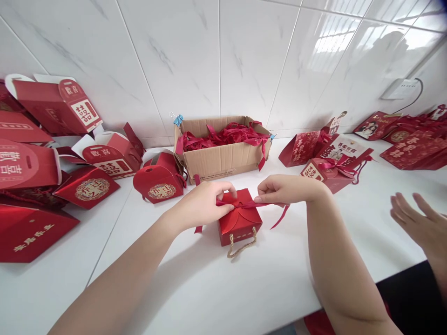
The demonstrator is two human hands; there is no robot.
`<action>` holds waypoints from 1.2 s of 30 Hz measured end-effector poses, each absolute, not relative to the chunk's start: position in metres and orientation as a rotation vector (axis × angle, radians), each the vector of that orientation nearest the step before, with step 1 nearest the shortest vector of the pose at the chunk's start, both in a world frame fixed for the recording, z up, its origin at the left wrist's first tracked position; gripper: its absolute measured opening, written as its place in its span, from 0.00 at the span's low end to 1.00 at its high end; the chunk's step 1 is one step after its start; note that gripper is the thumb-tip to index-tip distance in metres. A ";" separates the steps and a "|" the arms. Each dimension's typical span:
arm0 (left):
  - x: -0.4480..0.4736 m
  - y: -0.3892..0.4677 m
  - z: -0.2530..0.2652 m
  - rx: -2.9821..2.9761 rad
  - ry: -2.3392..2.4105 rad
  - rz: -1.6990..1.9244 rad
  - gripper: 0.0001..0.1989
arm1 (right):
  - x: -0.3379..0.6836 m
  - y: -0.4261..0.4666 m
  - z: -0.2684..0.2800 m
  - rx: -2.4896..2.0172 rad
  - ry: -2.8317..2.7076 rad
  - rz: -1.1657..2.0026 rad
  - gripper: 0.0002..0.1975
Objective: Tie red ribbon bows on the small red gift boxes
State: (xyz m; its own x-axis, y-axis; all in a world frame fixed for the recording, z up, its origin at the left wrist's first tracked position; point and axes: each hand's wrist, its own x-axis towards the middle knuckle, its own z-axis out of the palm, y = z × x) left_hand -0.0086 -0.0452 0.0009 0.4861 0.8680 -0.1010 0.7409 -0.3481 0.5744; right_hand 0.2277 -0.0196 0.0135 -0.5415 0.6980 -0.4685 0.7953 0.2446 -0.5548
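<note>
One red box [240, 221] between both hands [207, 202] [282, 188]

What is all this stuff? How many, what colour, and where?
Gift box: one, red, centre
Ribbon: one, crimson, across gift box
Rope handle: one, tan, gift box's near side
Cardboard box: one, brown, behind gift box
Loose ribbons: many, crimson, inside cardboard box
Clips: two, blue, cardboard box's ends
Other boxes: many, mostly red, both sides
Counter: one, white, underneath
Tiled wall: one, white, behind
Wall fitting: one, white, upper right
Cable: one, dark, beside it
Cloth: one patch, black, lower right
Co-worker's hand: one, bare, right edge
Left hand: one, bare, pinching ribbon
Right hand: one, bare, pinching ribbon
</note>
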 end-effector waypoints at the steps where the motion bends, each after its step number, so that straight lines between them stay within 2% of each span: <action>1: -0.008 -0.046 0.001 2.173 1.296 0.303 0.12 | 0.229 -0.019 0.014 1.412 2.368 -1.212 0.23; 5: -0.005 -0.046 -0.001 2.129 1.199 0.281 0.13 | 0.235 -0.017 0.012 1.175 2.356 -1.415 0.21; 10: -0.002 -0.044 -0.005 2.095 1.194 0.305 0.11 | 0.239 -0.012 0.004 0.791 2.478 -1.882 0.17; 14: -0.002 -0.044 -0.006 2.077 1.202 0.297 0.10 | 0.234 -0.005 -0.003 0.618 2.629 -2.093 0.13; 17: -0.001 -0.045 -0.005 2.076 1.242 0.313 0.11 | 0.226 -0.004 -0.010 0.694 2.686 -2.199 0.12; 22: -0.001 -0.045 -0.005 2.100 1.339 0.350 0.13 | 0.220 -0.020 -0.029 0.959 2.560 -2.508 0.17; 26: 0.000 -0.046 -0.006 2.155 1.366 0.320 0.12 | 0.214 -0.041 -0.041 1.137 2.502 -2.707 0.15; 30: 0.001 -0.048 -0.008 2.159 1.333 0.317 0.11 | 0.200 -0.053 -0.047 1.243 2.578 -2.750 0.14; 36: -0.006 -0.049 -0.001 2.152 1.244 0.351 0.14 | 0.184 -0.055 -0.051 1.673 2.694 -2.687 0.11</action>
